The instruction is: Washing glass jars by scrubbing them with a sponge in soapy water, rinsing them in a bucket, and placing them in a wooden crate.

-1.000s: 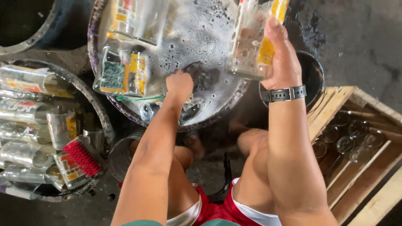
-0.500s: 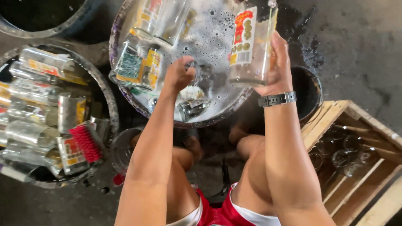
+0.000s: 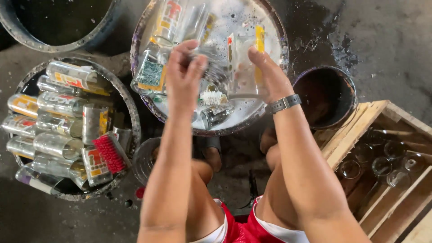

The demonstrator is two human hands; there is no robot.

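The right hand [image 3: 265, 74], with a grey watch [image 3: 284, 103] on its wrist, grips a clear glass bottle [image 3: 243, 63] and holds it above the soapy basin [image 3: 270, 27]. The bottle carries a label in red and yellow, and it stands almost upright, a little tilted. The left hand [image 3: 182, 74] is closed around the handle of a bottle brush [image 3: 212, 96]; the fingers are pinched together, and the white bristles show just below and between the two hands. Whether the brush already goes into the bottle, I cannot tell, because the picture is blurred there.

Under both hands the basin is round and full of foam. More bottles lie in it: one with a green label [image 3: 150, 76] near the left rim, one small bottle [image 3: 216, 116] near the front rim, and others at the back.

At the left there is a second round tub [image 3: 130, 112], packed with many labelled bottles lying on their sides. A red scrub brush [image 3: 110, 153] rests on them at the right edge of this tub. Behind it is a dark tub [image 3: 27, 38].

At the right of the basin stands a dark bucket [image 3: 326, 96]. Beside it is a wooden crate [image 3: 355, 135] with clear bottles standing upright in it. The person squats, with red and white shorts [image 3: 243, 227] visible below.
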